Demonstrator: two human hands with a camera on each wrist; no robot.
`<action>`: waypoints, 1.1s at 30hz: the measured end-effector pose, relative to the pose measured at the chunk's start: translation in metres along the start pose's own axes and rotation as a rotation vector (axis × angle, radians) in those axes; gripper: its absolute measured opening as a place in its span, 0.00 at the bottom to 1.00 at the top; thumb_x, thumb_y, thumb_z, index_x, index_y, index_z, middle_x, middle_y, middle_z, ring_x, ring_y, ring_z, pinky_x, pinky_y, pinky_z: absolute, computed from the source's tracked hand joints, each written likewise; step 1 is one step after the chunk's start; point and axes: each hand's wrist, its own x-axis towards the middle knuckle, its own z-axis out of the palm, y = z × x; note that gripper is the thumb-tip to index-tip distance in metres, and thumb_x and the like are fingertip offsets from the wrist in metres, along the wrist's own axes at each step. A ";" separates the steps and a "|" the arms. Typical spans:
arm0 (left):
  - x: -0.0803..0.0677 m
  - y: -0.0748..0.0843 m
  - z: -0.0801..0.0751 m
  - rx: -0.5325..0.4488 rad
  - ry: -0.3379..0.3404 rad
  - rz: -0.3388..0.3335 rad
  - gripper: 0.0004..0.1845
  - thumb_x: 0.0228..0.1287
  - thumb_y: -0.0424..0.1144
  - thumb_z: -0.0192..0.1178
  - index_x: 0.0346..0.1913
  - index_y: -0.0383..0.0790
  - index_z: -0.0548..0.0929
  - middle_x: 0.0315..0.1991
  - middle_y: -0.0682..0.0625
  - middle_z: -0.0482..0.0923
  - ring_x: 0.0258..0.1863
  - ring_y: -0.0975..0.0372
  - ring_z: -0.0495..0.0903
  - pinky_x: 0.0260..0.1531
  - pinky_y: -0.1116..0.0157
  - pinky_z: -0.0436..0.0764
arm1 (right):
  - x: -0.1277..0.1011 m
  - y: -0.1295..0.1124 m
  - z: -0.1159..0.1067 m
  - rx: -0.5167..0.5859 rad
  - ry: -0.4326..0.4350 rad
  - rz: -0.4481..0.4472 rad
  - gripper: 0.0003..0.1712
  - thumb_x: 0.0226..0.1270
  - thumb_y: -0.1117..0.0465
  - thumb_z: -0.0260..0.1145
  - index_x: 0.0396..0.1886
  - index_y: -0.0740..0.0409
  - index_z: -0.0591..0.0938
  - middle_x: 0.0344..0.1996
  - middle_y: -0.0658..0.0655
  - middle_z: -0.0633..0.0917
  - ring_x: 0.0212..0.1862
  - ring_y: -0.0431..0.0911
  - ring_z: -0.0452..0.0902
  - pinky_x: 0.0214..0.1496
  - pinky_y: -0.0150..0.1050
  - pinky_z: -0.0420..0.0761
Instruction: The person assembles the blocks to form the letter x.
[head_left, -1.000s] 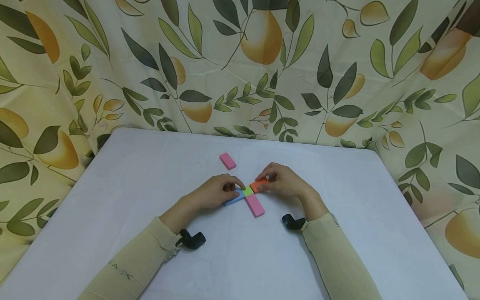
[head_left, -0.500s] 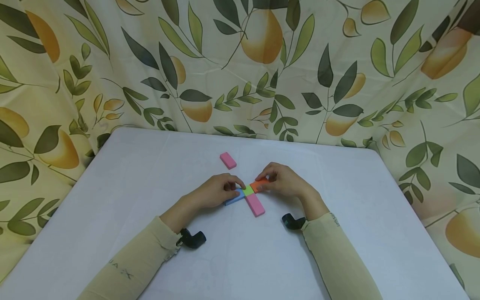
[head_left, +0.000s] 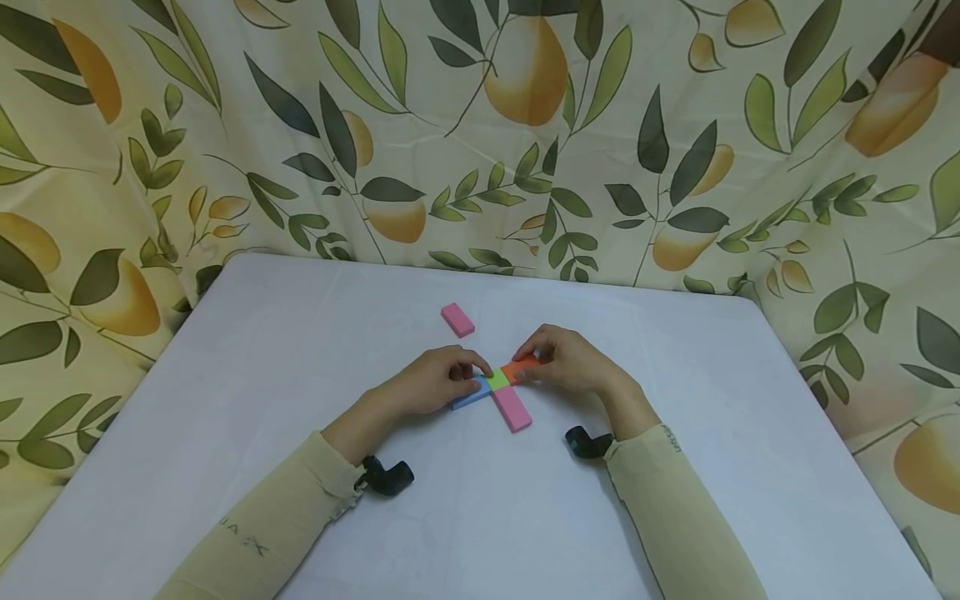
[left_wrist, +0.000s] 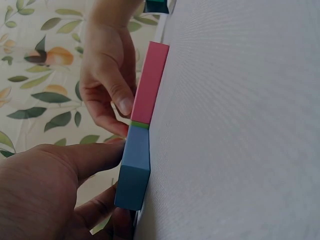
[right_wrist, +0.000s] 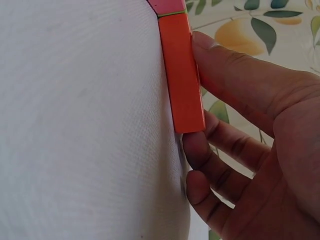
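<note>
Fingers of the left hand (head_left: 431, 385) curl round the blue block (head_left: 470, 395), thumb along one long side and fingertips on the other, pinching it flat against the counter (head_left: 300, 350). The right hand (head_left: 567, 362) does the same with the orange block (head_left: 517, 368) (the right wrist view shows the thumb laid along its upper face and curled fingers at its end). Both blocks butt against a small green block (head_left: 497, 381) that sits between them, near the middle of the counter. A pink block (head_left: 512, 408) runs from the green one toward the near edge, touching it, so the pieces make a cross shape with one arm missing. A second pink block (head_left: 457, 320) lies apart, toward the far edge, touched by neither hand. Behind the far edge hangs a curtain (head_left: 480, 125) printed with leaves and yellow fruit.
</note>
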 end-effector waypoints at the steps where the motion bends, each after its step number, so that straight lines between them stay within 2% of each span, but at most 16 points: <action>1: 0.000 0.000 0.000 -0.002 0.000 0.000 0.12 0.67 0.44 0.60 0.52 0.62 0.81 0.38 0.56 0.75 0.40 0.61 0.73 0.39 0.64 0.75 | 0.000 0.000 0.000 0.001 -0.002 -0.002 0.17 0.51 0.44 0.76 0.40 0.38 0.85 0.42 0.45 0.80 0.44 0.46 0.73 0.47 0.42 0.73; 19: 0.000 -0.003 0.000 -0.029 -0.008 0.002 0.12 0.67 0.45 0.60 0.51 0.64 0.81 0.38 0.56 0.75 0.40 0.61 0.73 0.39 0.64 0.75 | -0.002 -0.004 0.002 -0.009 -0.002 -0.008 0.15 0.52 0.46 0.76 0.41 0.38 0.85 0.43 0.45 0.79 0.46 0.46 0.72 0.48 0.41 0.72; 26: 0.001 -0.002 0.001 -0.024 -0.013 -0.003 0.12 0.67 0.45 0.60 0.51 0.64 0.80 0.38 0.56 0.75 0.41 0.61 0.73 0.40 0.64 0.75 | -0.002 -0.004 0.003 -0.068 -0.003 -0.045 0.12 0.56 0.50 0.74 0.41 0.37 0.86 0.44 0.45 0.79 0.48 0.44 0.72 0.50 0.41 0.73; 33: 0.001 -0.002 0.000 -0.029 -0.009 0.013 0.12 0.67 0.45 0.61 0.51 0.62 0.81 0.37 0.55 0.76 0.40 0.61 0.74 0.39 0.64 0.75 | -0.003 -0.006 0.002 -0.080 0.016 -0.085 0.14 0.55 0.51 0.75 0.43 0.38 0.86 0.44 0.45 0.79 0.48 0.43 0.73 0.49 0.41 0.74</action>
